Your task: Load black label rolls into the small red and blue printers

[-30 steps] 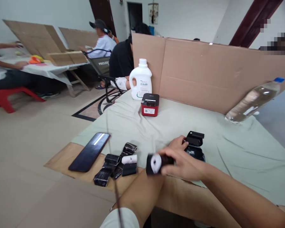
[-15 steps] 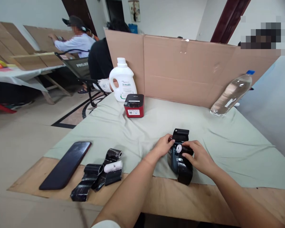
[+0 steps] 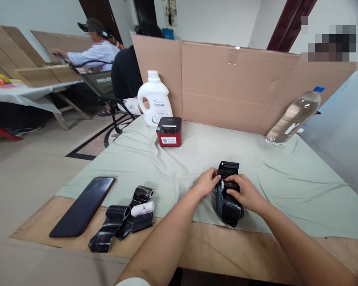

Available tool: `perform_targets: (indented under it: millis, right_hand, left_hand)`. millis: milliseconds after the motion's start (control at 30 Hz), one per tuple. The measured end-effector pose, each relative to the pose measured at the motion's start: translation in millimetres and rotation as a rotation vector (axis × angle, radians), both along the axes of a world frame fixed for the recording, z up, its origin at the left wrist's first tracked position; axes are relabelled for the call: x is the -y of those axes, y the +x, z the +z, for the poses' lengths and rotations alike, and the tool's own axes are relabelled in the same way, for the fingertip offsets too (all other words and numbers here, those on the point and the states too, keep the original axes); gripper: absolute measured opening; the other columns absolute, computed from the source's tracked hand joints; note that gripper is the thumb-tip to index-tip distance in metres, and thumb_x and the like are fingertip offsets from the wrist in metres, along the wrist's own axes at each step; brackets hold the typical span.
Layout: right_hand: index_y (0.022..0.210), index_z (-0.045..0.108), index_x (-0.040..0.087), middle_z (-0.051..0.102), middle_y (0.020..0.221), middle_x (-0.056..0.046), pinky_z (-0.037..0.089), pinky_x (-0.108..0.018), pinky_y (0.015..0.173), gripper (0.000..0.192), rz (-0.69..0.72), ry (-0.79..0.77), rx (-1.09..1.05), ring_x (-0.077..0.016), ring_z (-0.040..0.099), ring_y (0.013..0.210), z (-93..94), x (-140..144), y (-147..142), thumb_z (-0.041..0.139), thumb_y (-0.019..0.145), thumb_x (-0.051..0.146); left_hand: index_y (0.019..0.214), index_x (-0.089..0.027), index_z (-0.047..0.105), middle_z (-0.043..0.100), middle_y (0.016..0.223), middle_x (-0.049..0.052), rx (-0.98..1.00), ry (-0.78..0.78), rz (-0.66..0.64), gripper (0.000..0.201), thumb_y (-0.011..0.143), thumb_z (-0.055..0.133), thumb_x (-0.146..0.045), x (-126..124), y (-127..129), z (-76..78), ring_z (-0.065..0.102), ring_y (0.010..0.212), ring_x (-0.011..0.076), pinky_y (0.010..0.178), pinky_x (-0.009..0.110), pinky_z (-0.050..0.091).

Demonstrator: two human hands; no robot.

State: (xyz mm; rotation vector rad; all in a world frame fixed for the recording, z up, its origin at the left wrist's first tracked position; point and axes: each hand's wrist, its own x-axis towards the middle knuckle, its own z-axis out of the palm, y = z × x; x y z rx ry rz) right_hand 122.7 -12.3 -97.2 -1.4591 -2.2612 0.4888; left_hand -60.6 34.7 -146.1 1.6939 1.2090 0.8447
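Black printer (image 3: pixel 226 200) lies lid-up (lid hinged open) on the green cloth (image 3: pixel 301 186) near the desk's front edge. Left hand (image 3: pixel 207 182) grips its left side, fingers curled against the casing. Right hand (image 3: pixel 246 192) pinches the white paper roll (image 3: pixel 222 185) into the open bay.

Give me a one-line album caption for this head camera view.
Both hands, left and right, on a small black printer with its lid open, beside spare rolls and a phone.

Black printer (image 3: pixel 226 200): glossy plastic. Table cloth (image 3: pixel 286 186): matt, creased pale green fabric over bare wood board (image 3: pixel 226 254). Screen (image 3: pixel 241 87): matt brown cardboard
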Motion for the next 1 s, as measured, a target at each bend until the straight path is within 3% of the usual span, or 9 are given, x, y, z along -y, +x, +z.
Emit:
perform_targets:
  millis: [333, 467, 600, 833, 1000]
  right_hand:
    - [0.116, 0.052, 0.022, 0.058, 0.12, -0.01, 0.039, -0.051, 0.097, 0.028, 0.086, -0.019, 0.189, -0.0285, 0.049, 0.112, 5.1, -3, -2, 0.052, 0.088, 0.028]
    - [0.119, 0.049, 0.022, 0.056, 0.118, -0.01, 0.041, -0.048, 0.099, 0.033, 0.125, -0.027, -0.047, -0.0247, 0.049, 0.113, -3.1, 1, 9, 0.046, 0.086, 0.024]
    - [0.122, 0.049, 0.024, 0.056, 0.122, -0.009, 0.045, -0.046, 0.095, 0.042, 0.023, 0.011, -0.299, -0.025, 0.051, 0.115, -19.1, 6, 25, 0.047, 0.08, 0.023]
    - [0.101, 0.064, 0.024, 0.067, 0.098, -0.006, 0.051, -0.037, 0.075, 0.019, -0.129, 0.14, -0.359, -0.0196, 0.06, 0.083, -28.2, 18, 25, 0.056, 0.086, 0.031]
    - [0.098, 0.066, 0.024, 0.07, 0.092, -0.004, 0.052, -0.039, 0.079, 0.013, -0.077, 0.258, -0.251, -0.0209, 0.062, 0.087, -23.6, 18, 26, 0.056, 0.09, 0.028]
  left_hand:
    - [0.099, -0.016, 0.06, 0.065, 0.084, 0.002, -0.02, 0.012, 0.0, 0.019, 0.087, 0.05, -0.027, -1, 0, -1.9, 0.058, 0.074, 0.014, 0.073, 0.026, 0.048]
    - [0.101, -0.016, 0.06, 0.065, 0.084, 0.002, -0.009, 0.003, -0.004, 0.021, 0.087, 0.05, -0.027, -1, -1, -0.8, 0.058, 0.074, 0.0144, 0.073, 0.026, 0.048]
    - [0.102, -0.016, 0.06, 0.065, 0.084, 0.003, -0.015, -0.005, -0.011, 0.021, 0.087, 0.05, -0.028, -1, -1, -0.2, 0.058, 0.074, 0.0148, 0.072, 0.026, 0.048]
    - [0.101, -0.016, 0.059, 0.065, 0.083, 0.003, -0.01, 0.015, -0.004, 0.02, 0.087, 0.05, -0.028, -2, -1, -3.9, 0.058, 0.072, 0.0146, 0.072, 0.027, 0.048]
    - [0.101, -0.016, 0.059, 0.065, 0.085, 0.003, -0.044, 0.01, -0.002, 0.019, 0.088, 0.05, -0.026, -2, -1, -1.2, 0.059, 0.075, 0.0149, 0.074, 0.027, 0.048]
